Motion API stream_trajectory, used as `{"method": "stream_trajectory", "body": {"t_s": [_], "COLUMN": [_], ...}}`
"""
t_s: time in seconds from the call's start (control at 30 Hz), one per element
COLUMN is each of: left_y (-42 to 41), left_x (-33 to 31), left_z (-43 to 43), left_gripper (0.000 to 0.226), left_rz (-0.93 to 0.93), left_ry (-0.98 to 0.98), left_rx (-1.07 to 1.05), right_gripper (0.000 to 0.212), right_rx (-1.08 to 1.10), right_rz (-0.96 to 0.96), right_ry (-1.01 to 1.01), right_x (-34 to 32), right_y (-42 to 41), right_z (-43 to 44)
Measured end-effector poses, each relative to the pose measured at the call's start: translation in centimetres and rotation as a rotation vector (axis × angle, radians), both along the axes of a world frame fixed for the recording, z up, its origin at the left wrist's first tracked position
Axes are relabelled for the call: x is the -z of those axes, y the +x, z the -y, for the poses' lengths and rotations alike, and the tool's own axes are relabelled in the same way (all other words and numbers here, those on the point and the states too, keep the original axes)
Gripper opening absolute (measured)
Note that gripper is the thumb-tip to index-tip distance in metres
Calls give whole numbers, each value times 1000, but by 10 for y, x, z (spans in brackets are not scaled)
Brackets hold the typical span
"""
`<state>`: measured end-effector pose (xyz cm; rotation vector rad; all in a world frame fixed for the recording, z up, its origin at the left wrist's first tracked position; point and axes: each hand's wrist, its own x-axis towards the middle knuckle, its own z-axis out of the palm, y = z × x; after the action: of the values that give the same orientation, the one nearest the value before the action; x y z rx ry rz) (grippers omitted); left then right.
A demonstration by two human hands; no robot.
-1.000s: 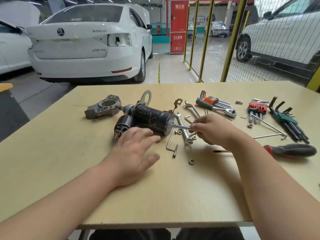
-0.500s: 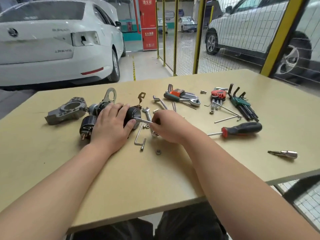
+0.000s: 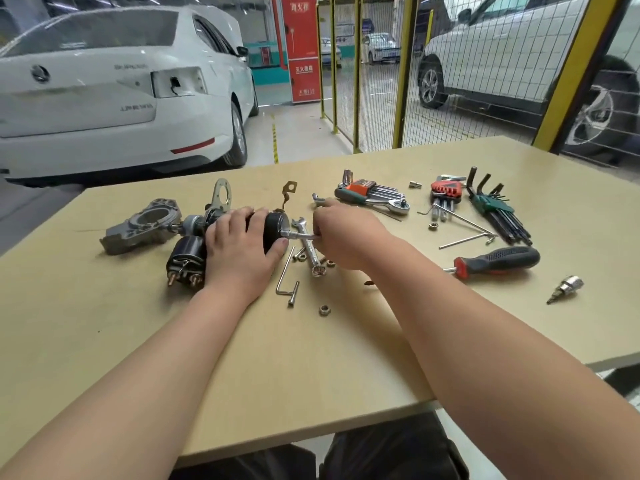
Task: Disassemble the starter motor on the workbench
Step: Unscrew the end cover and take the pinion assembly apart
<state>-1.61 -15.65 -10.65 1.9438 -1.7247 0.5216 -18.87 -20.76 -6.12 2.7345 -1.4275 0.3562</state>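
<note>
Head view: the tabletop is seen spread with parts and tools. The starter motor is laid on its side toward ten o'clock from the tabletop's middle, with its end cap turned to three o'clock, presumably so that the fasteners there can be reached from the right.

The left hand is laid over the black body. Its grip is closed round the body, with the fingers curled over the top and the thumb set by the cap end. The round body is probably being prevented from rolling or twisting under torque.

The right hand is placed at three o'clock of the motor, its grip pinched on a socket driver.

The grey nose housing is seen at nine o'clock of the motor, apparently drawn away from the body. The solenoid is lying just beside the body at seven o'clock.

A combination wrench is left under the driver. Whether the two are touching cannot be told.

The driver's head is seated against the end cap, so a through-bolt is judged to be under loosening.

A loose nut is set at five o'clock, apart from the work.
</note>
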Motion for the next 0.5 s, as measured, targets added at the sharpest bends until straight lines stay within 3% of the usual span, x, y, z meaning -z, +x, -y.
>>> {"method": "stream_trajectory", "body": {"t_s": [0.2,0.3,0.5], "left_y": [0,0,0], "left_x": [1,0,0], "left_z": [1,4,5], "left_gripper": [59,60,60], "left_rz": [-6,-14,-24], "left_ry": [-24,-18,-23], "left_rx": [-2,-15,-19], "right_gripper": [19,13,13], "right_rx": [-1,-45,4], "right_rz": [6,-127,-96], "right_ry": [81,33,-88], "right_x": [-6,-10,-9], "right_y": [8,11,17], "right_z": [-3,1,6]}}
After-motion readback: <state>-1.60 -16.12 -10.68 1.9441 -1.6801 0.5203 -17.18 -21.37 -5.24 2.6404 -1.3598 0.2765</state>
